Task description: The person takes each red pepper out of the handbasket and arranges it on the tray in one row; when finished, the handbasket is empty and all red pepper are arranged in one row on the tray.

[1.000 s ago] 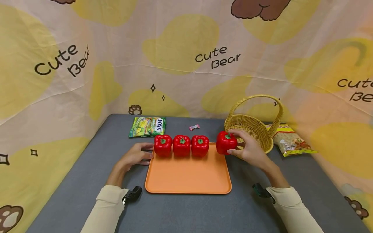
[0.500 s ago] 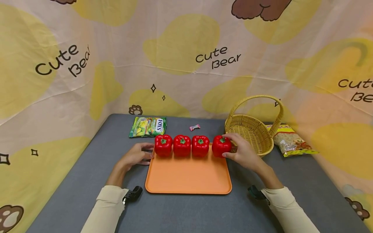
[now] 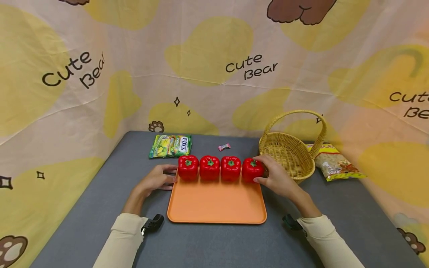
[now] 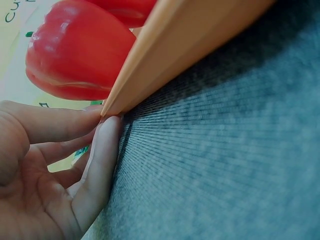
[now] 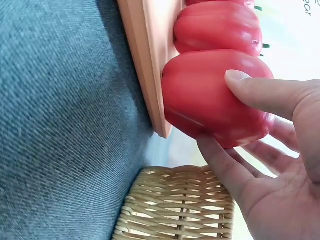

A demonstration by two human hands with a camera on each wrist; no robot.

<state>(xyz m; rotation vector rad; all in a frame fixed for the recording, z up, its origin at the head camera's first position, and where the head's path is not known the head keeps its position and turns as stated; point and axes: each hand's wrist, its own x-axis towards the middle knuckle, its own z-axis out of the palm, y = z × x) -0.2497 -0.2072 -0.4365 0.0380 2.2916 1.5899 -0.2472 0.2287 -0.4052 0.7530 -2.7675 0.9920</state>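
In the head view an orange tray (image 3: 217, 204) lies on the grey table. Along its far edge stand three red bell peppers (image 3: 209, 169) in a row, green stems up. A fourth bell pepper (image 3: 250, 171) ends the row on the right, close beside its neighbour. My right hand (image 3: 279, 179) grips it from the right; the right wrist view has the thumb on one side of this pepper and fingers round the other. At the tray's far left corner, my left hand (image 3: 155, 180) pinches the rim between thumb and fingertips, as the left wrist view shows.
A yellow wicker basket (image 3: 291, 156) with a tall handle stands behind the right hand. Right of it lies a yellow food bag (image 3: 336, 163). At the back are a green FOX'S candy bag (image 3: 170, 146) and a small pink wrapped sweet (image 3: 224, 147).
My right hand has brought its bell pepper left and slightly toward me, from near the basket to the end of the row. The left hand stays at the tray's corner.
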